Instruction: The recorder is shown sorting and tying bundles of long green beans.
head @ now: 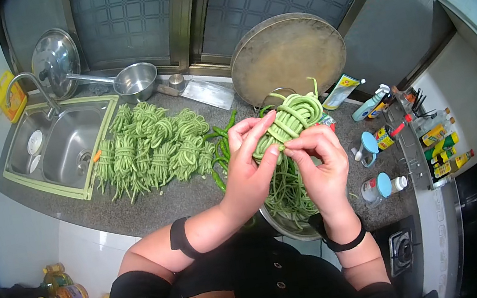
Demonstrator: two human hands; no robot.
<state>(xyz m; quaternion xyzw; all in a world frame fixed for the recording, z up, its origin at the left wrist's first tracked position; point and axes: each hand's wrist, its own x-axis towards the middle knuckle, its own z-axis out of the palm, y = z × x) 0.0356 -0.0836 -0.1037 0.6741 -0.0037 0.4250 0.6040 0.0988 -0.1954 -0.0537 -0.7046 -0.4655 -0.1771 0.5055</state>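
Observation:
My left hand (251, 154) grips a coiled bundle of yardlong beans (291, 118) from its left side, thumb low on the front. Strands wrap crosswise around the bundle's middle. My right hand (320, 155) pinches a bean end at the lower front of the bundle, its fingertips close to my left thumb. Below my hands, loose yardlong beans (289, 192) fill a metal basin (280, 223), partly hidden by my right hand and forearm. Several tied bean bundles (157, 149) lie on the counter to the left. Green chili peppers (222, 147) lie between them and my left hand.
A double sink (80, 140) is at the left. Behind the bundles are a saucepan (136, 82), a cleaver (209, 93) and a large round board (289, 56) leaning on the window. Jars (370, 189), bottles on a rack (444, 146) and a gas burner (401, 247) stand right.

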